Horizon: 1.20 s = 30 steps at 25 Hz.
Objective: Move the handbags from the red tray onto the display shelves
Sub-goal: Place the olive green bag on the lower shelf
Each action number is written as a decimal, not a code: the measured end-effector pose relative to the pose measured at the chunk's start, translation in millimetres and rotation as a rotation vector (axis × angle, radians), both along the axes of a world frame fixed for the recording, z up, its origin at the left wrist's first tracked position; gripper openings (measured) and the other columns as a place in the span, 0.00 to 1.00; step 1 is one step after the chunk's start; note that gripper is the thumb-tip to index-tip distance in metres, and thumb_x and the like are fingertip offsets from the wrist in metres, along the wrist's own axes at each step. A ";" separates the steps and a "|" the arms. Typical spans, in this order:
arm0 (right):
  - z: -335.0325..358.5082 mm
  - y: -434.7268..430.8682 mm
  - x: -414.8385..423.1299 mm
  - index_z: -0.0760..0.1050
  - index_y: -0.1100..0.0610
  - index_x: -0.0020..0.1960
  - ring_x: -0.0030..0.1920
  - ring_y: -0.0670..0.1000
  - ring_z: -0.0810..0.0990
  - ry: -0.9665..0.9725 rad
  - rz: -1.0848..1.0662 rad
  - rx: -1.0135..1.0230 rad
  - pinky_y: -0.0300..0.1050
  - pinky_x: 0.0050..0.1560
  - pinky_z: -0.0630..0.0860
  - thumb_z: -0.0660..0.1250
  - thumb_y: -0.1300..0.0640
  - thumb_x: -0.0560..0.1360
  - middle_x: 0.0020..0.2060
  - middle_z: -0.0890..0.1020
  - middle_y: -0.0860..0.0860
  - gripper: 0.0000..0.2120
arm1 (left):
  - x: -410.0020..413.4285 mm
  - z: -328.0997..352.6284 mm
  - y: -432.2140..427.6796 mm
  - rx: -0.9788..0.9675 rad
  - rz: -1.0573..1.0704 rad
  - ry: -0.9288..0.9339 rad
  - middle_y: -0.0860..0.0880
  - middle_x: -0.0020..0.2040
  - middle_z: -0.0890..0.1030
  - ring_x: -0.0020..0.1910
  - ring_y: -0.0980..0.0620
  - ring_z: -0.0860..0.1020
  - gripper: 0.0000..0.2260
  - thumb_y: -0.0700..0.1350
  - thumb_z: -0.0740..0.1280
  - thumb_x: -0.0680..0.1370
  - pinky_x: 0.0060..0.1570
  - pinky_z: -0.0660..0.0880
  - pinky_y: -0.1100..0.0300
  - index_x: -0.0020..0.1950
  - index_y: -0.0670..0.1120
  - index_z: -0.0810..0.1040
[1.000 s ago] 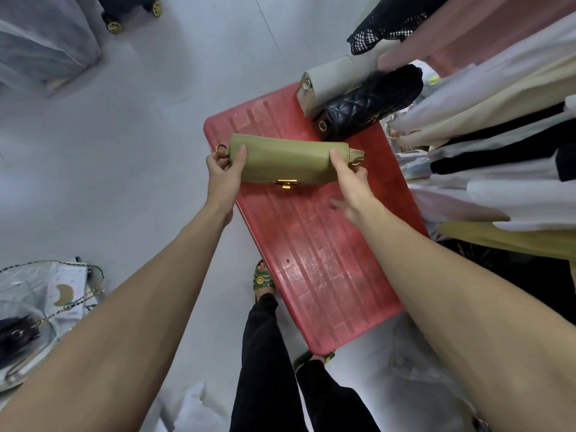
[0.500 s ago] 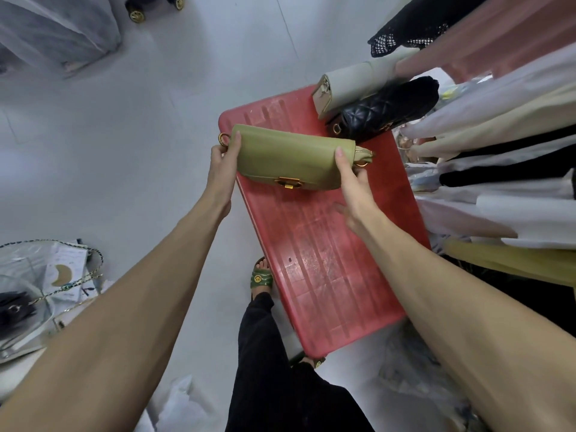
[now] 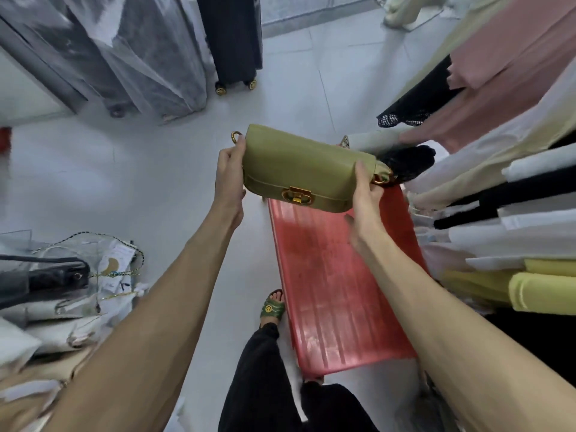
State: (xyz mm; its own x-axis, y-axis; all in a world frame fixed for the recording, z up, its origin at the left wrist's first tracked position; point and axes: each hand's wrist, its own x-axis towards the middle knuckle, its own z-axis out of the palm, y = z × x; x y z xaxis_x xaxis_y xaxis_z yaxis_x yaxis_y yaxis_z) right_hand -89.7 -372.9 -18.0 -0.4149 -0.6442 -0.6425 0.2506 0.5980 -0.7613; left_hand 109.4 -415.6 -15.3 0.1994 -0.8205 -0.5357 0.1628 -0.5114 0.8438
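Observation:
An olive green handbag (image 3: 299, 169) with a gold clasp is held in the air above the far end of the red tray (image 3: 330, 275). My left hand (image 3: 229, 176) grips its left end near a gold ring. My right hand (image 3: 366, 194) grips its right end. Behind the bag, a black quilted handbag (image 3: 408, 162) and a pale grey handbag (image 3: 371, 140) lie at the tray's far end, mostly hidden. No display shelf is in view.
Hanging clothes (image 3: 498, 151) crowd the right side over the tray. Plastic-wrapped suitcases (image 3: 140, 57) and a black suitcase (image 3: 233, 39) stand at the far left. Clear-wrapped bags and a chain strap (image 3: 71, 275) lie at the left. My sandalled foot (image 3: 272, 308) stands beside the tray.
Both hands have lifted the green handbag up off the red tray and tilted its clasp side toward me. The view has swung up, showing the suitcases.

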 end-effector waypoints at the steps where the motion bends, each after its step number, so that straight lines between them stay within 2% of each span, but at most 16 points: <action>1: 14.4 5.0 2.7 0.65 0.47 0.56 0.62 0.49 0.75 0.007 0.017 -0.039 0.58 0.71 0.71 0.64 0.24 0.65 0.58 0.74 0.44 0.33 | 2.4 19.5 12.5 -0.033 0.025 -0.002 0.58 0.53 0.75 0.57 0.54 0.73 0.12 0.64 0.60 0.81 0.56 0.70 0.50 0.52 0.56 0.72; 4: 53.8 21.7 8.3 0.67 0.46 0.52 0.64 0.51 0.76 -0.007 0.079 -0.158 0.57 0.70 0.73 0.64 0.21 0.55 0.64 0.75 0.49 0.37 | 11.8 69.2 51.7 -0.124 0.119 -0.025 0.57 0.52 0.75 0.53 0.56 0.74 0.12 0.62 0.61 0.82 0.53 0.72 0.51 0.52 0.54 0.73; 7: 101.6 45.1 12.5 0.64 0.46 0.58 0.66 0.53 0.74 -0.020 0.187 -0.253 0.57 0.70 0.72 0.64 0.22 0.54 0.66 0.71 0.50 0.41 | 17.9 122.8 95.6 -0.221 0.230 -0.040 0.58 0.51 0.75 0.50 0.59 0.74 0.10 0.60 0.60 0.83 0.51 0.73 0.53 0.51 0.55 0.72; 10: 149.9 66.3 19.1 0.66 0.46 0.52 0.65 0.53 0.75 -0.012 0.288 -0.357 0.57 0.69 0.73 0.64 0.21 0.54 0.64 0.73 0.51 0.38 | 24.5 172.1 135.1 -0.303 0.306 -0.039 0.57 0.53 0.76 0.53 0.58 0.75 0.10 0.59 0.59 0.83 0.48 0.75 0.54 0.53 0.54 0.73; 14: 212.1 91.5 35.4 0.65 0.43 0.52 0.66 0.50 0.74 -0.093 0.438 -0.507 0.53 0.68 0.72 0.64 0.23 0.57 0.66 0.73 0.50 0.33 | 39.0 228.0 180.5 -0.409 0.402 -0.066 0.56 0.56 0.78 0.55 0.57 0.76 0.12 0.61 0.61 0.82 0.48 0.76 0.54 0.54 0.54 0.73; 18: 256.3 113.5 61.5 0.65 0.45 0.57 0.67 0.49 0.73 -0.161 0.582 -0.645 0.53 0.70 0.71 0.65 0.28 0.64 0.67 0.73 0.49 0.31 | 61.6 272.1 227.2 -0.496 0.532 -0.097 0.55 0.55 0.79 0.53 0.57 0.76 0.13 0.61 0.61 0.82 0.52 0.76 0.51 0.56 0.53 0.73; 22: 283.0 137.1 98.6 0.66 0.43 0.61 0.66 0.50 0.74 -0.189 0.676 -0.676 0.57 0.70 0.72 0.65 0.33 0.74 0.63 0.74 0.45 0.22 | 87.9 304.7 286.1 -0.563 0.661 -0.145 0.52 0.61 0.80 0.62 0.50 0.78 0.11 0.63 0.64 0.79 0.50 0.76 0.51 0.52 0.57 0.74; 25: 299.7 165.7 131.6 0.66 0.45 0.62 0.60 0.46 0.77 -0.247 0.773 -0.676 0.53 0.69 0.73 0.63 0.37 0.79 0.55 0.75 0.41 0.17 | 108.1 324.6 336.0 -0.582 0.773 -0.195 0.53 0.57 0.80 0.54 0.54 0.78 0.10 0.60 0.62 0.82 0.45 0.76 0.54 0.54 0.56 0.74; 27: 310.1 189.9 150.3 0.63 0.47 0.64 0.55 0.43 0.75 -0.267 0.844 -0.684 0.50 0.67 0.73 0.60 0.42 0.83 0.53 0.73 0.40 0.15 | 122.7 333.5 369.2 -0.583 0.832 -0.235 0.53 0.56 0.80 0.54 0.55 0.77 0.10 0.60 0.61 0.82 0.45 0.75 0.53 0.53 0.56 0.74; 30: 319.9 223.5 182.8 0.62 0.45 0.62 0.61 0.50 0.74 -0.299 0.969 -0.672 0.56 0.68 0.73 0.58 0.41 0.83 0.58 0.74 0.44 0.12 | 145.4 340.8 421.8 -0.574 0.896 -0.287 0.53 0.56 0.80 0.55 0.54 0.77 0.12 0.61 0.61 0.82 0.50 0.77 0.50 0.53 0.54 0.74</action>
